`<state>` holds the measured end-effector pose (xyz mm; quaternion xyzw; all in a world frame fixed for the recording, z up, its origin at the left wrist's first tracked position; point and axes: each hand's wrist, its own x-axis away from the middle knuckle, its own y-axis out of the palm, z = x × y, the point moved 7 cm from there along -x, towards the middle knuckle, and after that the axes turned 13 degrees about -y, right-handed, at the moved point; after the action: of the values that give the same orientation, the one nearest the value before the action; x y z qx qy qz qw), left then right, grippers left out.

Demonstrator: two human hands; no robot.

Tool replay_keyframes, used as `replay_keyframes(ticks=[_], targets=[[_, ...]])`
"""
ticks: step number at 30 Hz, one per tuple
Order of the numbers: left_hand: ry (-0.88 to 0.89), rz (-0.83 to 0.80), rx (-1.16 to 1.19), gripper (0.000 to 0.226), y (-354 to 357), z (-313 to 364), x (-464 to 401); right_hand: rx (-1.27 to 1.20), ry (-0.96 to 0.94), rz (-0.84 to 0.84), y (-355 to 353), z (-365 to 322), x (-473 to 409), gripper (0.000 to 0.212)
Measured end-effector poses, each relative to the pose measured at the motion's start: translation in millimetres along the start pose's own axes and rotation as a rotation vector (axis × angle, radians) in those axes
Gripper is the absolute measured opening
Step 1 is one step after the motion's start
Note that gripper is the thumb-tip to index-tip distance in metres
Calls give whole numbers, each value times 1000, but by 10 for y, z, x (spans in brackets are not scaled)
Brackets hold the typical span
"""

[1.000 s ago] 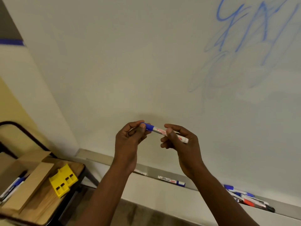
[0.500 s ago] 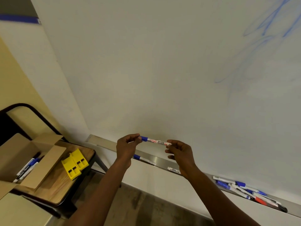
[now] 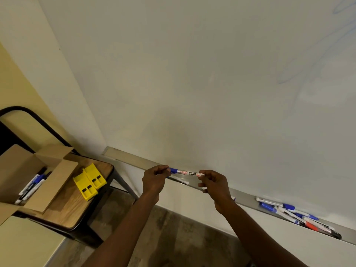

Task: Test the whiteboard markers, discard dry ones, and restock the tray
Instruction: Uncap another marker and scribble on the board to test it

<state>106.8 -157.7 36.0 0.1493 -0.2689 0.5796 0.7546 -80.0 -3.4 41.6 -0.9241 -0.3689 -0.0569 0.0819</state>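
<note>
A white whiteboard marker (image 3: 187,172) with a blue cap lies level between my hands, just above the metal tray (image 3: 134,160) at the foot of the whiteboard (image 3: 192,74). My left hand (image 3: 155,179) pinches its blue cap end. My right hand (image 3: 215,184) pinches the other end of the barrel. Another marker (image 3: 182,181) lies in the tray behind my hands, partly hidden. Several blue, red and black markers (image 3: 294,214) lie heaped in the tray at the far right.
A wooden chair (image 3: 73,205) stands at the left with an open cardboard box (image 3: 17,170) holding several markers (image 3: 32,186) and two yellow plastic blocks (image 3: 89,182). Faint blue scribbles (image 3: 308,70) mark the board's upper right.
My view has tilted down and left, so the scribbles slid toward the upper right. Both hands have lowered the marker from mid-board to just above the tray, keeping their hold.
</note>
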Motion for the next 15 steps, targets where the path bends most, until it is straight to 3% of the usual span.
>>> replay_keyframes(ticks=[9, 15], targets=[[-71, -1, -48, 16, 43, -231, -54, -20, 30, 30, -80, 237, 87, 18], [-67, -103, -148, 11, 410, -404, 64, -66, 65, 190, -558, 420, 295, 12]])
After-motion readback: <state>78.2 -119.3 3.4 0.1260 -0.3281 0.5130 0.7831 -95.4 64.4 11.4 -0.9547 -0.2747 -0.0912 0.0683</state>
